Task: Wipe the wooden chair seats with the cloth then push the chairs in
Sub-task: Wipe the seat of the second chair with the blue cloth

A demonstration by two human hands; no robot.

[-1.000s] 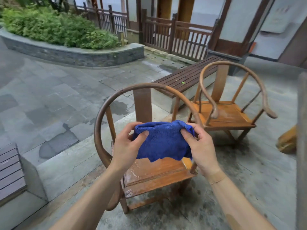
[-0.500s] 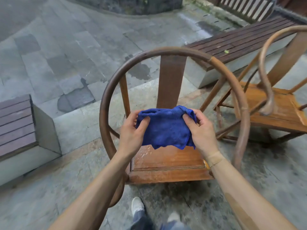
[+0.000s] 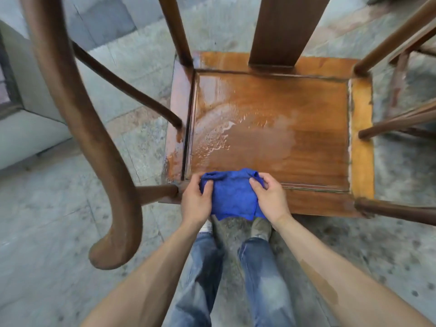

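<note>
Cloth [image 3: 232, 195]: you have one, blue and bunched, held between your two hands over the near edge of the chair seat [image 3: 271, 128]. Your left hand [image 3: 194, 201] grips its left side, thumb curled over the top fold and fingers tucked behind. Your right hand [image 3: 270, 200] pinches its right side the same way, thumb on the front face. The cloth's long axis runs left to right between your hands, with its rolled top edge toward the chair back and its loose lower edge hanging toward your feet. Whether it touches the wood you cannot tell from this angle.

You are looking almost straight down on one chair. Its seat is a near-square wooden panel in a frame, with a wet, shiny patch across the left and middle. One broad back splat [image 3: 280, 29] rises from the far rail. One curved armrest [image 3: 77, 128] sweeps down the left side of the view and ends in a rounded tip near your left forearm. Thin spindles stand at the seat's corners and sides.

Your two legs in blue jeans [image 3: 264, 279] stand just in front of the seat, on grey stone paving [image 3: 47, 232]. Part of a pale bench base [image 3: 26, 109] shows at the far left.
</note>
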